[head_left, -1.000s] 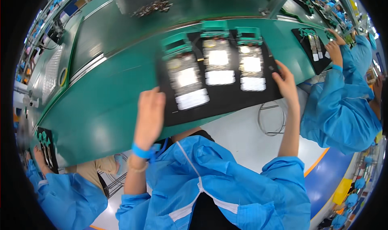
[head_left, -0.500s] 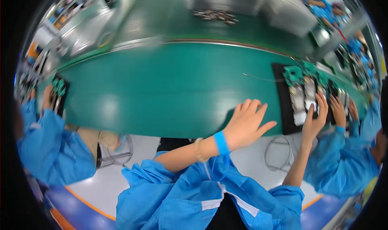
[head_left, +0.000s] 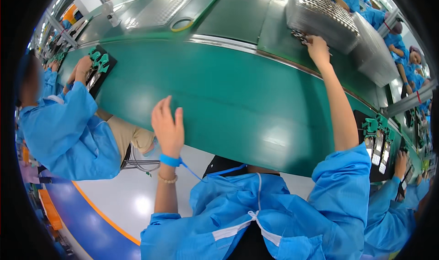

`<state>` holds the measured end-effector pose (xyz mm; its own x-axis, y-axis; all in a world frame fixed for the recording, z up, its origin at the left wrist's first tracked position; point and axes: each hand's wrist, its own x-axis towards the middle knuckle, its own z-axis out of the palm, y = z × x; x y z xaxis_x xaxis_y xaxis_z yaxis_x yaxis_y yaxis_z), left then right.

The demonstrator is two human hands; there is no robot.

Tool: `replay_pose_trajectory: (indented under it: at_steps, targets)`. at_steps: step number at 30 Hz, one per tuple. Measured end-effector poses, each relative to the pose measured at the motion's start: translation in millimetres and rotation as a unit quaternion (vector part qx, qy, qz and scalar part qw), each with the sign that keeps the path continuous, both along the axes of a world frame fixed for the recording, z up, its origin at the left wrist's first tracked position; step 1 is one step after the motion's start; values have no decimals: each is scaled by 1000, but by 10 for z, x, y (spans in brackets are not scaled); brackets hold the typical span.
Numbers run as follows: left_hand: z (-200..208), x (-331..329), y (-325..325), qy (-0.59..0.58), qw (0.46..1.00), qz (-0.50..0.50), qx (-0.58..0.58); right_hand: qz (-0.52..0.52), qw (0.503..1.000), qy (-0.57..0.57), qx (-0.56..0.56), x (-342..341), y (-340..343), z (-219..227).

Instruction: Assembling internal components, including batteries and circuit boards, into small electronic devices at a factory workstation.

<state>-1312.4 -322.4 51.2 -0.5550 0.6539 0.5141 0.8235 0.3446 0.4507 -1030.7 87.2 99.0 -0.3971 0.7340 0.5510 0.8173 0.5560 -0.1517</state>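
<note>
My right hand (head_left: pixel 318 51) is stretched far across the green table, its fingers bent down onto a pile of small metal parts (head_left: pixel 298 35) beside a stack of clear plastic trays (head_left: pixel 320 20). The fingertips look closed among the parts; what they pinch is hidden. My left hand (head_left: pixel 168 127) hovers over the near edge of the table (head_left: pixel 219 95), fingers extended, thumb apart, nothing in it. A blue wrist strap (head_left: pixel 170 160) with a cord and a beaded bracelet (head_left: pixel 168 180) circle that arm.
At right, a black board (head_left: pixel 359 123) carries green clamps (head_left: pixel 376 124) and metal-and-white pieces; a co-worker's hand is close by. Another co-worker (head_left: pixel 64 127) works at a similar board on the left. Tape roll (head_left: pixel 182 24) and a metal rail (head_left: pixel 228 41) lie beyond.
My right hand has left the black board at right and reached forward to the metal parts. My left hand has moved back to the left. The whole view has turned.
</note>
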Motion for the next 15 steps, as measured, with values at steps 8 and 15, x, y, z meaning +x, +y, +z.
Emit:
replay_pose_trajectory:
  at_steps: [8, 15]
  targets:
    - [-14, 28, 75, -27, 999, 10, 45, -38, 997, -49, -40, 167, 256, -80]
    - [52, 22, -39, -39, 997, 27, 60, -41, 998, -46, -16, 204, 233, -18]
